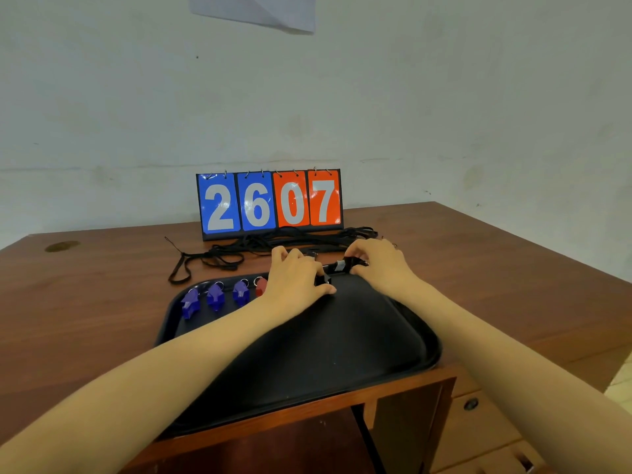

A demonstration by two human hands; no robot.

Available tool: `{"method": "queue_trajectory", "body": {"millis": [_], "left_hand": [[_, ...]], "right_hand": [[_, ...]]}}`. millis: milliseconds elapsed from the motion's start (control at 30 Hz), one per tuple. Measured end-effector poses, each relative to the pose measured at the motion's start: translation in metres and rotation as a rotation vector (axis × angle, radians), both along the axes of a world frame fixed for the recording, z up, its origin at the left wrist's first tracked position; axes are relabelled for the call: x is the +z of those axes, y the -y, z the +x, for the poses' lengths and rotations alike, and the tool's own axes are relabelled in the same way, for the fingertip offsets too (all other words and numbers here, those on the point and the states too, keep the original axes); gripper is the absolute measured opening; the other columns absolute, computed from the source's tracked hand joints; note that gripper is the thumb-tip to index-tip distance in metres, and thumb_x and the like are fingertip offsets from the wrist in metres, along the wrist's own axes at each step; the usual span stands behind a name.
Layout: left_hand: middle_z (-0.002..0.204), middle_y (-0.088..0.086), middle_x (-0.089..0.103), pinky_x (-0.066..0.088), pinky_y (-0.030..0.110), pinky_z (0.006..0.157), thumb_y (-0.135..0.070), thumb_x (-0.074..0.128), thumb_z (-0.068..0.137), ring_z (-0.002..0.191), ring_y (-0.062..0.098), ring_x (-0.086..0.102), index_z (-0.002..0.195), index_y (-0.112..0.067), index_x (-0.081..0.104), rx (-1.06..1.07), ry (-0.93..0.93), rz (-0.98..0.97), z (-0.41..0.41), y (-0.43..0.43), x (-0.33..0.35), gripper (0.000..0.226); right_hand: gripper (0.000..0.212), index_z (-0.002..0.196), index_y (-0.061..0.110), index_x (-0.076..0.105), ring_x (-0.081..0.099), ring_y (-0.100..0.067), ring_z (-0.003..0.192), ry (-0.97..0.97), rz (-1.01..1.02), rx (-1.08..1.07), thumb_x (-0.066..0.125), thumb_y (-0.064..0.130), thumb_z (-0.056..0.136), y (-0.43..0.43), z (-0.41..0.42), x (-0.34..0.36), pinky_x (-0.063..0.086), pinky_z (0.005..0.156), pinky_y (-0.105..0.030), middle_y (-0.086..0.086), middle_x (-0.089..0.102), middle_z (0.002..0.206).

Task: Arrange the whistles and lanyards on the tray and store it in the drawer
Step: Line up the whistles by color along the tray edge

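At the far left of the wooden worktop (102,302) there is a round, dull mark (61,246). Next to the right, the black lanyards (205,260) lie in a loose tangle on the bare wood, just beyond the tray's far rim and running on behind my hands. The black tray (325,336) sits in front of me, its near rim at the near edge of the worktop.

Along the tray's far left side, three blue whistles (215,297) lie in a row, each with a metal ring at its far end. A red whistle (261,287) comes after them, partly hidden by my wrist. Behind all this stands a flip scoreboard (270,200) showing 26 in blue and 07 in orange.

My left hand (297,278) is at the tray's far rim, its fingers curled round a small black piece (323,280) that I cannot make out well. Just to its right, my right hand (379,265) pinches a black whistle (343,265) with a grey patch, held just above that rim. The two hands are close together.

At the lower right, below the worktop, are wooden drawer fronts (478,415).
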State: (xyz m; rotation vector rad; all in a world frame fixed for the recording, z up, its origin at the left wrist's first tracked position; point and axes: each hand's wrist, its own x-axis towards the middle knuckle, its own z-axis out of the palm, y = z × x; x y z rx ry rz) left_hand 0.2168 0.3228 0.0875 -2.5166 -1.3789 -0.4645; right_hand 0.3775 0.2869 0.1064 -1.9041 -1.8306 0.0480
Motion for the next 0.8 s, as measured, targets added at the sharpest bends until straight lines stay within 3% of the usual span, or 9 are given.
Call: {"method": "queue_trajectory", "body": {"millis": [133, 233, 367, 433, 500, 600, 733, 800], "left_hand": [[0.126, -0.005, 0.057, 0.021, 0.037, 0.103, -0.064, 0.052, 0.079, 0.121, 0.016, 0.042, 0.125, -0.028, 0.055, -0.041, 0.042, -0.068, -0.004, 0.002, 0.004, 0.058], [0.126, -0.009, 0.058, 0.021, 0.033, 0.098, -0.062, 0.052, 0.08, 0.121, 0.014, 0.044, 0.127, -0.03, 0.053, -0.114, 0.249, -0.155, -0.006, 0.005, 0.012, 0.057], [0.12, -0.007, 0.064, 0.027, 0.038, 0.107, -0.053, 0.045, 0.09, 0.118, 0.013, 0.052, 0.124, -0.028, 0.057, -0.158, 0.48, -0.444, -0.005, 0.011, 0.025, 0.044], [0.118, -0.006, 0.065, 0.036, 0.042, 0.108, -0.043, 0.052, 0.09, 0.115, 0.011, 0.055, 0.123, -0.025, 0.058, -0.2, 0.579, -0.612, -0.005, 0.014, 0.031, 0.038], [0.109, -0.005, 0.066, 0.041, 0.037, 0.104, -0.03, 0.057, 0.09, 0.103, 0.007, 0.059, 0.118, -0.018, 0.062, -0.245, 0.725, -0.754, -0.005, 0.02, 0.036, 0.031], [0.105, -0.003, 0.063, 0.041, 0.028, 0.093, -0.02, 0.059, 0.089, 0.094, 0.006, 0.055, 0.118, -0.012, 0.061, -0.195, 0.903, -0.804, -0.002, 0.023, 0.04, 0.03], [0.106, -0.001, 0.066, 0.041, 0.024, 0.083, -0.017, 0.062, 0.087, 0.103, 0.014, 0.059, 0.113, -0.011, 0.064, -0.12, 1.091, -0.863, 0.003, 0.021, 0.041, 0.027], [0.109, 0.003, 0.068, 0.043, 0.024, 0.084, -0.018, 0.062, 0.086, 0.107, 0.017, 0.06, 0.11, -0.011, 0.067, -0.116, 1.095, -0.888, 0.006, 0.018, 0.04, 0.025]], "right_hand": [[0.032, 0.113, 0.026, 0.062, 0.054, -0.019, 0.115, 0.037, 0.021, 0.051, 0.065, 0.016, 0.084, 0.001, 0.0, 0.001, 0.044, 0.1, -0.048, 0.001, 0.062, 0.12], [0.03, 0.112, 0.027, 0.063, 0.054, -0.019, 0.116, 0.09, 0.061, 0.108, 0.064, 0.015, 0.084, 0.004, 0.0, 0.005, 0.045, 0.097, -0.046, 0.002, 0.063, 0.119], [0.028, 0.109, 0.026, 0.066, 0.049, -0.018, 0.116, 0.147, 0.164, 0.195, 0.059, 0.011, 0.087, 0.011, -0.002, 0.017, 0.04, 0.1, -0.046, 0.005, 0.066, 0.113], [0.029, 0.11, 0.025, 0.067, 0.048, -0.017, 0.118, 0.16, 0.188, 0.236, 0.057, 0.009, 0.088, 0.015, -0.003, 0.022, 0.038, 0.103, -0.045, 0.005, 0.066, 0.114], [0.034, 0.117, 0.025, 0.063, 0.046, -0.016, 0.122, 0.18, 0.2, 0.256, 0.057, 0.01, 0.087, 0.016, -0.003, 0.025, 0.035, 0.106, -0.044, 0.004, 0.063, 0.119], [0.052, 0.131, 0.024, 0.049, 0.04, -0.017, 0.127, 0.105, 0.21, 0.199, 0.062, 0.017, 0.082, 0.019, -0.003, 0.025, 0.032, 0.109, -0.043, 0.002, 0.054, 0.131], [0.052, 0.121, 0.018, 0.054, 0.055, -0.01, 0.104, -0.179, 0.122, 0.155, 0.075, 0.03, 0.075, 0.022, -0.008, 0.019, 0.045, 0.095, -0.028, 0.001, 0.062, 0.115], [0.045, 0.115, 0.015, 0.058, 0.058, -0.008, 0.096, -0.253, 0.112, 0.142, 0.076, 0.029, 0.075, 0.021, -0.01, 0.016, 0.046, 0.089, -0.023, 0.0, 0.065, 0.11]]}}
